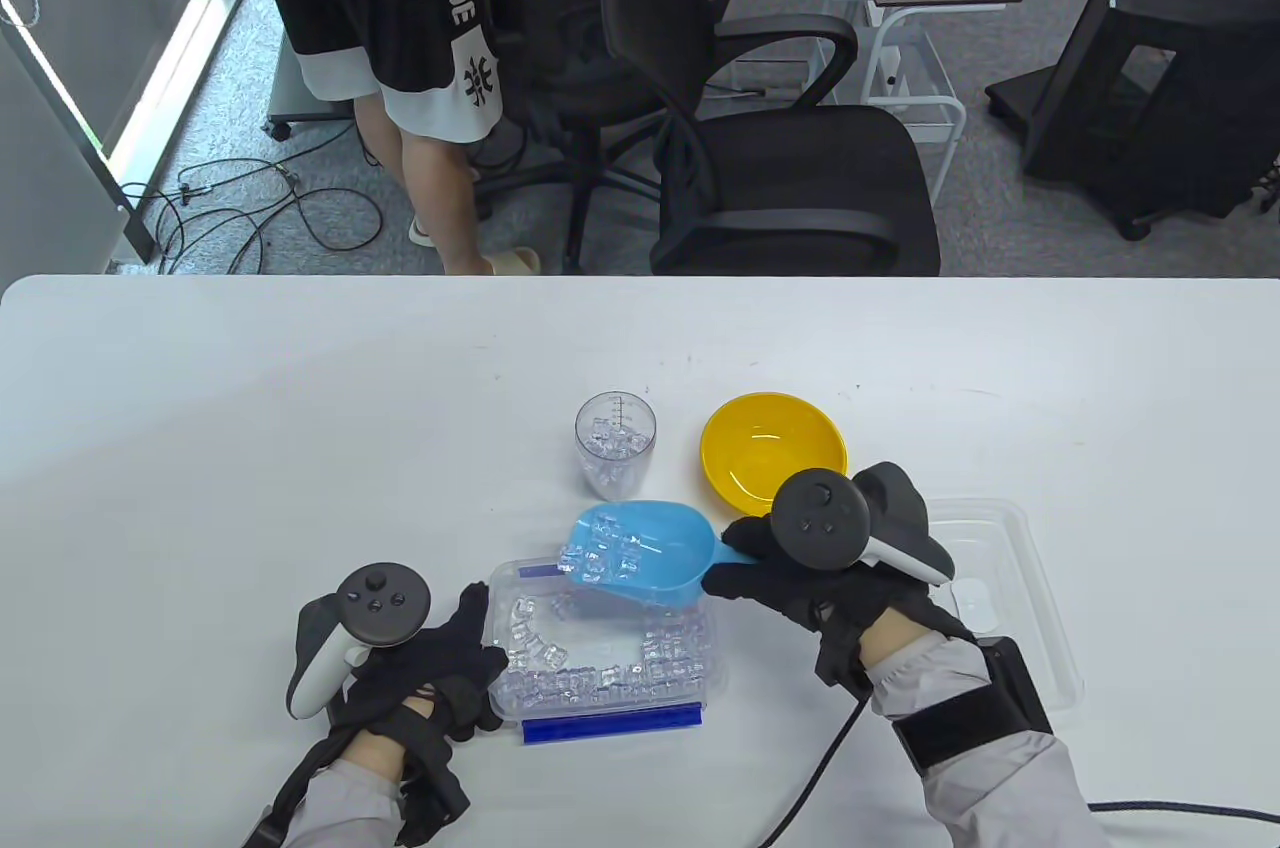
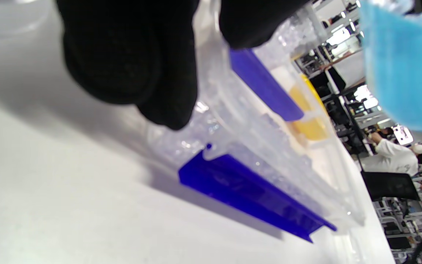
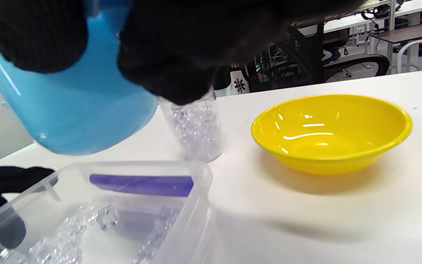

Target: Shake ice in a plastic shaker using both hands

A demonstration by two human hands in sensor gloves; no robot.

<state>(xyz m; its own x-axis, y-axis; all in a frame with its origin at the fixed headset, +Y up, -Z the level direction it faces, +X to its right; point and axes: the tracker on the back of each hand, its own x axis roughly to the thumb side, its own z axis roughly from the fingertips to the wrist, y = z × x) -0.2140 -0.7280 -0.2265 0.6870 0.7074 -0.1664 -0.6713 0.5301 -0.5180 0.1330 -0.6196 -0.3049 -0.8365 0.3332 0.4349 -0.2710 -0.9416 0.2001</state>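
Fingers of the right hand (image 1: 800,578) are curled round the handle of the blue scoop (image 1: 640,550), which it holds loaded with ice cubes just above the clear ice container (image 1: 600,688), its open mouth turned toward the plastic shaker (image 1: 615,444). That shaker, the task's own thing, stands upright on the white table (image 1: 250,448) just beyond the container and beside the empty yellow bowl (image 1: 772,448); it already holds some ice, about half its height as far as the table view shows. By these pictures the work is at the filling stage: ice is in the shaker, another scoopful is lifted but not yet tipped in, and no cap for the shaker is visible in any view. What is left, I judge, is pouring this load, closing the shaker, and then taking it in both hands to shake, so the shaking itself has not begun. The left hand (image 1: 420,668) rests at the container's left end, its fingertips (image 2: 167,88) against the clear wall near the blue latch (image 2: 247,190), apparently steadying it; the left wrist view is close and blurred, so whether the fingers grip the rim or merely press on it is hard to tell. A clear lid (image 1: 1010,578) lies on the table under and beyond the right wrist, probably the container's. Both forearms come in low from the near edge, the right hand raised off the table, the left one down on it.
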